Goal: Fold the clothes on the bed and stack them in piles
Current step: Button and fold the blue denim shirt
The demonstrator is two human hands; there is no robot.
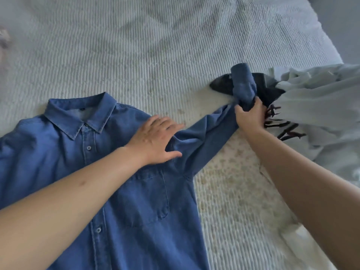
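Denim shirt [136, 191] laid flat on bed [155, 45], left hand [155, 139] pressed on shoulder, fingers spread, sleeve cuff [243, 84] gripped by right hand [249, 115], fingers curled.

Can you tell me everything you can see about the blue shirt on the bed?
The blue shirt looks like denim, with a pointed collar, round buttons down the front and a chest pocket. It lies flat, front side up and buttoned, on the ribbed pale bedspread. The left hand presses flat on its shoulder. The right hand grips its sleeve near the cuff, which sticks up over a dark garment.
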